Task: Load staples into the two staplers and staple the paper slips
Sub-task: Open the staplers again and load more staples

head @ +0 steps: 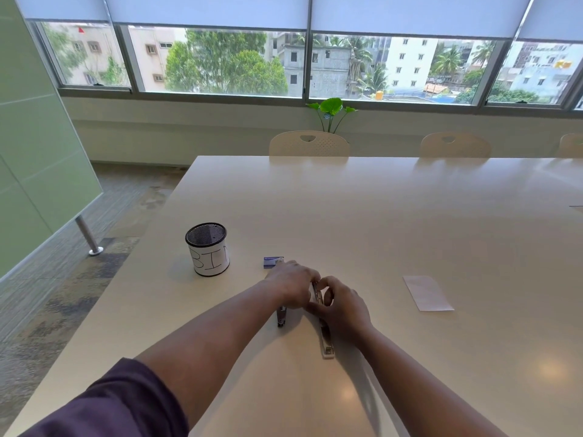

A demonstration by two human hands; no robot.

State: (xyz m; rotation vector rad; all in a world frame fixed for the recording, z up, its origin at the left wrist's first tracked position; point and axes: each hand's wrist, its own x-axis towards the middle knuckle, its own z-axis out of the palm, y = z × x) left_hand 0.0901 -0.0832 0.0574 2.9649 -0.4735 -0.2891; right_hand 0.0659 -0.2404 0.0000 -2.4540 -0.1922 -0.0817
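Loading stage: my left hand [291, 287] and right hand [339, 305] both pinch opened white stapler [326, 337] at table [378, 216] centre, apparently seating staples. Dark stapler [281, 316] at 9 o'clock untouched. Staple box [273, 262] at 11, slips [427, 292] at 3, unstapled.

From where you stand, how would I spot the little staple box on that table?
Start at the mesh cup marked BIN near the table's left edge. Just right of it, beyond the left hand, lies the staple box. It is the only small blue thing there.
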